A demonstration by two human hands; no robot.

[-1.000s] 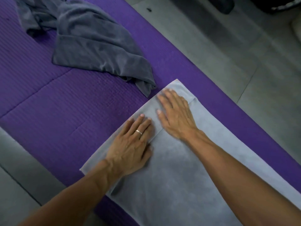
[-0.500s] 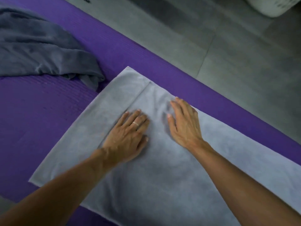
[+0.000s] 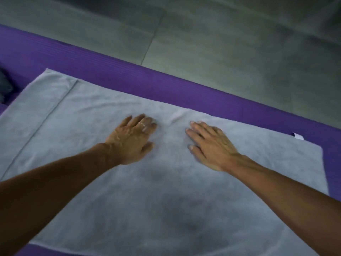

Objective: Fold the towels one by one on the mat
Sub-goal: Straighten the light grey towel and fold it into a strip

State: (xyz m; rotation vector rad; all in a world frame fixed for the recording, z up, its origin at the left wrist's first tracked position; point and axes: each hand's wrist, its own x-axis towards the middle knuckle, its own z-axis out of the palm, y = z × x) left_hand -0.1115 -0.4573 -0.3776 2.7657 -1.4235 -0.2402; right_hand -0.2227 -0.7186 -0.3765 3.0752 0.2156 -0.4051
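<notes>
While the floor [image 3: 230, 43] of grey tiles fills the top of the view, we've got the purple mat [image 3: 166, 84] running across it w/ the light grey towel [image 3: 166, 200] spread flat on top, covering most of the mat's width. At the left end a band of the towel sits a layer lower than the rest, w/ a straight edge running diagonally there, so we judge it's already doubled once. A small white tag [image 3: 298, 136] sticks out at the far right edge. At the left border a bit of a dark grey cloth [image 3: 4, 85] peeks in, prob. another towel, but too little shows to be sure.

Our left hand [image 3: 132, 140] and right hand [image 3: 210, 146] both lie palm-down on the towel's middle, near each other but apart. Fingers are straight and spread, pressing flat, holding nothing; a ring [image 3: 141, 123] sits on the left hand.

Handling, as we judge it: soft, limp, light terry, no stiffness, so it'll sag and wrinkle if lifted from one spot. It'll prob. grip the ribbed mat rather than slide. Best hold is a pinch at two corners of one short end, e.g. the right end near the tag, then carry that over to the left end.
</notes>
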